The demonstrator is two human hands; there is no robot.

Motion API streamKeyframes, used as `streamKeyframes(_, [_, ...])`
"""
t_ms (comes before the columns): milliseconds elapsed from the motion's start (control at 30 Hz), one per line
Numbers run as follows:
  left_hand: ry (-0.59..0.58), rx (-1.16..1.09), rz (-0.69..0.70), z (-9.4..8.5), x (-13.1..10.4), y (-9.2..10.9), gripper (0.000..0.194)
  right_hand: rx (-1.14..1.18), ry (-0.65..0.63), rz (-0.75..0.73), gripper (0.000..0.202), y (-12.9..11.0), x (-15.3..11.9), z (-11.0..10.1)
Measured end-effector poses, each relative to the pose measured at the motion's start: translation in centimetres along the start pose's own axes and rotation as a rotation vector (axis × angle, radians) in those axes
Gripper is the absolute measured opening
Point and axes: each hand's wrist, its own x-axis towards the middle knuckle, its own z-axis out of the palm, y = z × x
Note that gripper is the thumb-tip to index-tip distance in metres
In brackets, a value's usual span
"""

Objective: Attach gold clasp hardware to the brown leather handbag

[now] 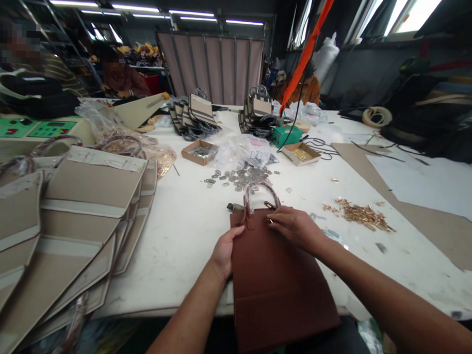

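Your left hand (224, 253) pinches panel (280, 287) edge; right (292, 224) pinches gold clasp (270, 221) beside handle (263, 186). Loose fingertips could drop clasp.

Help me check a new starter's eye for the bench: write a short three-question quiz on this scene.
1. What does the left hand hold?
A) the roll of tape
B) the brown panel
C) the orange strip

2. True or false: a loose gold-coloured pile lies on the table to the right of the brown panel.

3. Fill in the colour: just beyond the handle lie scattered, flat ____ pieces.

Key: 1 B; 2 true; 3 grey.
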Motion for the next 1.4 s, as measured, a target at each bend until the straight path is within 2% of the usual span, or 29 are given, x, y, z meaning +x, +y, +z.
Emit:
streamKeyframes(167, [0.037, 0.010, -0.013, 0.1, 0.0, 0.0, 0.049, -0.032, -0.034, -0.026, 0.027, 0.5, 0.1, 0.7])
streamKeyframes(300, [0.025, -0.009, -0.013, 0.2, 0.1, 0.0, 0.049, 0.041, -0.104, -0.057, 0.031, 0.8, 0.4, 0.0])
streamKeyframes(467, [0.059, -0.001, -0.010, 0.4, 0.2, 0.1, 0.049, 0.009, -0.165, -0.111, 0.028, 1.2, 1.1, -0.5])
streamKeyframes(833, [0.116, 0.021, 0.000, 0.1, 0.5, 0.1, 0.048, -0.070, -0.217, -0.159, 0.026, 1.8, 1.5, 0.0])
streamKeyframes(1033, [0.067, 0.002, 0.004, 0.1, 0.4, -0.1, 0.046, -0.230, -0.134, -0.135, 0.021, 1.5, 0.6, 1.5])
streamKeyframes(1167, [0.034, -0.022, -0.015, 0.2, 0.3, -0.1, 0.049, -0.194, -0.129, -0.129, 0.018, 1.0, 0.0, 1.6])
streamKeyframes(1267, [0.041, -0.034, -0.009, 0.4, 0.2, -0.1, 0.049, -0.151, -0.137, -0.133, 0.019, 0.8, 0.1, 1.3])
streamKeyframes(1400, [0.064, -0.017, 0.004, 0.4, 0.2, -0.2, 0.048, -0.123, -0.084, -0.104, 0.021, 0.7, 0.2, 1.7])
